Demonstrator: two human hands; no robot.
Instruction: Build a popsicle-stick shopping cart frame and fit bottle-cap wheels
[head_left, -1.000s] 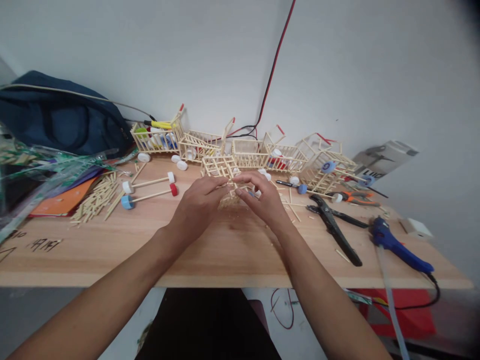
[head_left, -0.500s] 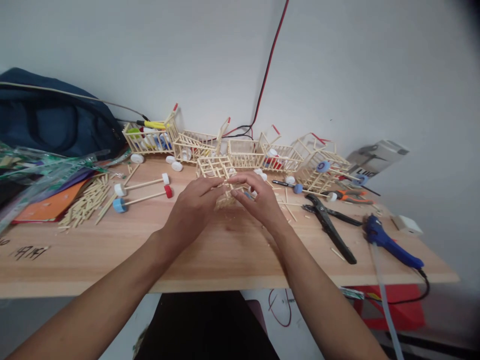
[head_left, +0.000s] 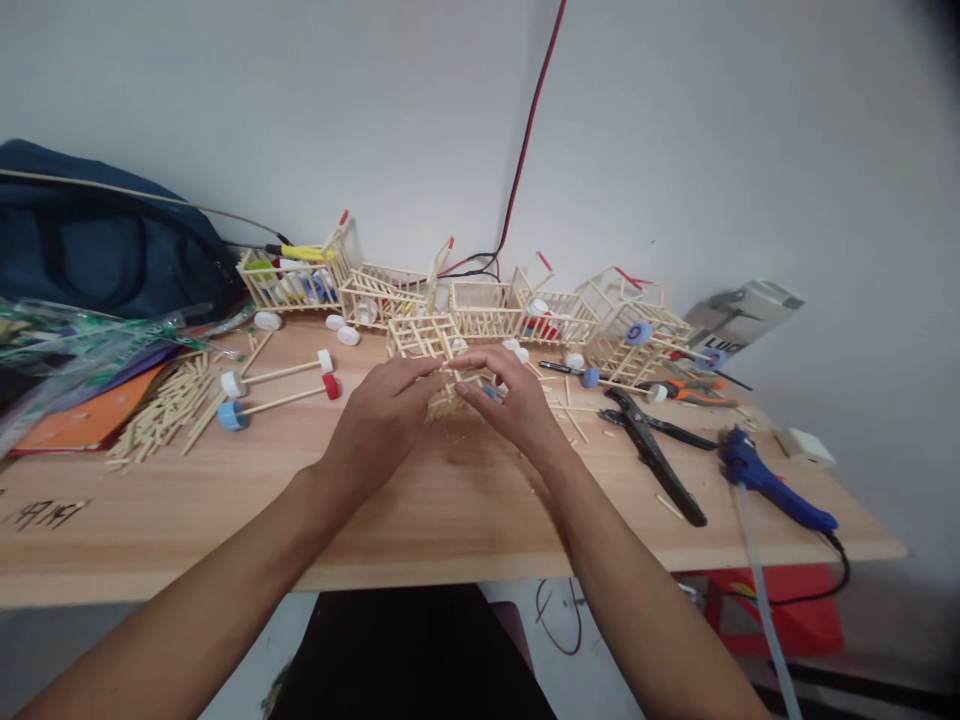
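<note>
Both hands meet at a small openwork cart frame [head_left: 424, 328] of thin wooden sticks, near the middle of the table. My left hand [head_left: 390, 408] has its fingers closed along the frame's near left side. From the right, my right hand [head_left: 514, 402] closes on it with thumb and forefinger. The fingertips of the two hands nearly touch. Part of the frame is hidden behind the fingers, and a light blue wheel [head_left: 489, 391] peeks out by my right thumb.
Stick carts [head_left: 291, 288] with red-tipped handles line the wall. At left are loose sticks [head_left: 166, 405], capped axles [head_left: 281, 405] and a dark blue bag [head_left: 112, 240]. At right lie black cutters [head_left: 656, 460], orange-handled pliers [head_left: 697, 392] and a blue glue gun [head_left: 780, 490].
The view has turned slightly, so the table's contents sit a little further left. Both hands keep almost the same grip on the cart frame.
</note>
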